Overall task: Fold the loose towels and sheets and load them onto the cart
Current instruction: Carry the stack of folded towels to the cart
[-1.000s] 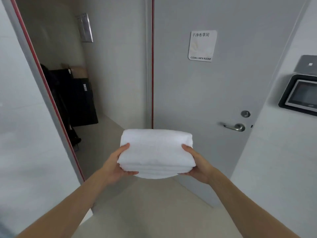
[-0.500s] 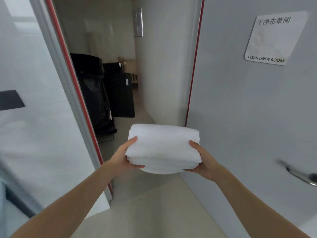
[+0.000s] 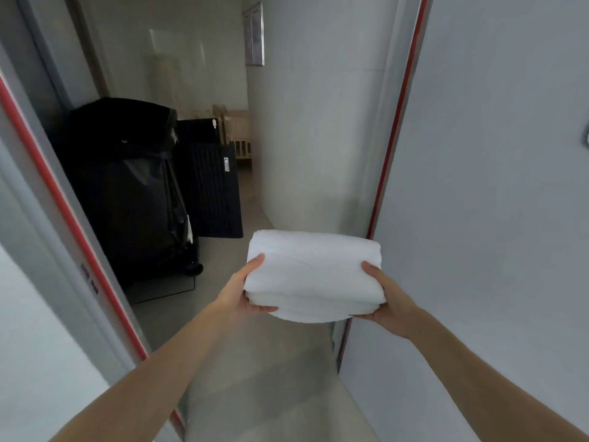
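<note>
A stack of folded white towels (image 3: 314,272) is carried at chest height in front of me, in the middle of the view. My left hand (image 3: 242,291) grips its left end, thumb on top and fingers underneath. My right hand (image 3: 387,298) grips the right end the same way. The stack is level and hangs in the air over the grey floor of an open doorway. No cart is clearly recognisable in the view.
The grey door (image 3: 497,186) stands open on my right, its red-edged side close to the towels. The red-striped door frame (image 3: 73,224) runs down the left. Beyond it stand a bin lined with a black bag (image 3: 127,189), black flat panels (image 3: 213,186) and wooden furniture (image 3: 239,135).
I have walked forward and turned left through the doorway. The door sign and handle have slid out of view on the right. The black bin has come closer. Both hands keep their hold.
</note>
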The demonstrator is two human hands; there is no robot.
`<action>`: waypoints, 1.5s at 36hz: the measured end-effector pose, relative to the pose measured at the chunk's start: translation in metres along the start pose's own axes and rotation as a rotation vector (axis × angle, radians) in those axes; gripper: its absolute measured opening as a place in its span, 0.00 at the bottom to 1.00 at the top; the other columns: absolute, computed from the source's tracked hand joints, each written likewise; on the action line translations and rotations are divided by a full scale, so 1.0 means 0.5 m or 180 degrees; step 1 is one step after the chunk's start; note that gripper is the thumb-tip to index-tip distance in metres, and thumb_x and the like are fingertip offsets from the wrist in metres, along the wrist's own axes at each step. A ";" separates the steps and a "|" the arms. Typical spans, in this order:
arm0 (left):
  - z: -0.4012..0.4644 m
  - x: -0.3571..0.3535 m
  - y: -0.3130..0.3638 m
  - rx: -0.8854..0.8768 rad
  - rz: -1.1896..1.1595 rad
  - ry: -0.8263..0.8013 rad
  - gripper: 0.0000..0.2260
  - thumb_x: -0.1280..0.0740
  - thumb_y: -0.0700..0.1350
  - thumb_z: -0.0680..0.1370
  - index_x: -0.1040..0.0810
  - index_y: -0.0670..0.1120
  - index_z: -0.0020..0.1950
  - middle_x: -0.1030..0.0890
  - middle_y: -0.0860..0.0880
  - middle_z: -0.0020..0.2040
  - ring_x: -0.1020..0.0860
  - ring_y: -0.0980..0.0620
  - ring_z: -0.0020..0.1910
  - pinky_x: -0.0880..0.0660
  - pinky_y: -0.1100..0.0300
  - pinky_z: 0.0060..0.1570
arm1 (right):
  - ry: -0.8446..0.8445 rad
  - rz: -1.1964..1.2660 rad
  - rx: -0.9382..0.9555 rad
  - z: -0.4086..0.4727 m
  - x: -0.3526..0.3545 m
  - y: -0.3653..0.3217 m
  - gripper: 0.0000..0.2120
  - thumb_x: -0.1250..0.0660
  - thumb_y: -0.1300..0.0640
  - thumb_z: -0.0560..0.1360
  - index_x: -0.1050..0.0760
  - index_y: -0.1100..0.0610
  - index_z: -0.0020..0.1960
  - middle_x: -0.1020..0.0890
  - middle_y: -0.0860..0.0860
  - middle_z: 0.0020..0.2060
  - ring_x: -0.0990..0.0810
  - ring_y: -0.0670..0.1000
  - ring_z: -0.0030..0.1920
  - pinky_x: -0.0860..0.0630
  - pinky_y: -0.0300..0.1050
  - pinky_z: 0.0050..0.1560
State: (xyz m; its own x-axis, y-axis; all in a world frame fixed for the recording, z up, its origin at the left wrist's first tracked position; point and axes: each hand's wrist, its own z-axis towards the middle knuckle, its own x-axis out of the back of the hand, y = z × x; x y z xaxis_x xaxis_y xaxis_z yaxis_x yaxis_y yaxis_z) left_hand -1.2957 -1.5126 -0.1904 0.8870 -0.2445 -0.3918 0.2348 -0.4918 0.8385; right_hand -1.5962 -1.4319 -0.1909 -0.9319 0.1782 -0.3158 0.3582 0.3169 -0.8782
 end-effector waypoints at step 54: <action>1.651 0.279 0.860 0.0099 -0.0112 0.0618 0.33 0.19 0.63 0.59 0.18 0.52 0.60 0.15 0.48 0.56 0.20 0.43 0.60 0.20 0.40 0.52 | -0.0330 0.0044 -0.0274 1.862 -0.123 -0.657 0.29 0.26 0.39 0.69 0.26 0.50 0.66 0.16 0.56 0.58 0.17 0.59 0.56 0.24 0.67 0.60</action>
State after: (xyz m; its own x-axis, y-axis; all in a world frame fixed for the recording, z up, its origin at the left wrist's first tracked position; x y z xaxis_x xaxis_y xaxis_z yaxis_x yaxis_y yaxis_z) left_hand -1.3994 -2.4480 -0.1972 0.9392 -0.0624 -0.3377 0.2573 -0.5235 0.8122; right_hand -1.7090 -2.4143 -0.2175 -0.9262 0.0873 -0.3669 0.3703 0.3946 -0.8409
